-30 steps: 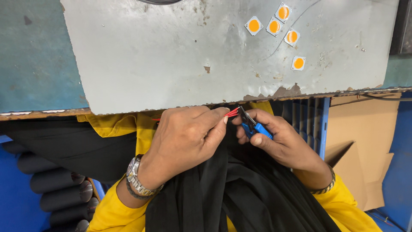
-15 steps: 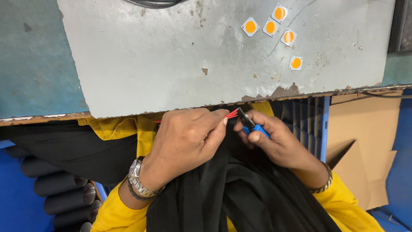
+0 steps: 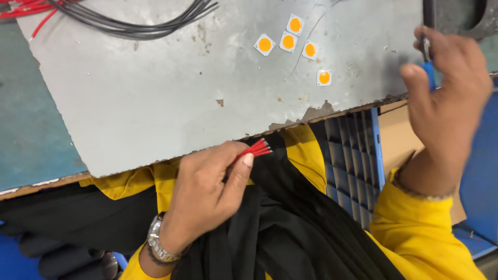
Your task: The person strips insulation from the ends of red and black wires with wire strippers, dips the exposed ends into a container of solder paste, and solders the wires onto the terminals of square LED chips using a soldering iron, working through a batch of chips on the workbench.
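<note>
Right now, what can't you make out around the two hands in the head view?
- Red wires: only the tips show; the left hand covers the rest, so their length is unknown.
- Blue-handled tool: the right hand wraps it, and its working end is hidden by the fingers.
- Black cables: cut off by the top edge.
- Orange-centred square chips: too small for detail.

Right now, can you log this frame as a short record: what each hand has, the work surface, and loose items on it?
left hand: pinches a bundle of red wires at the sheet's near edge
right hand: raised at the right, grips a blue-handled tool
surface: worn grey sheet on a teal table
on sheet: five square chips with orange centres; black cables at the far edge
lap: black cloth
</note>
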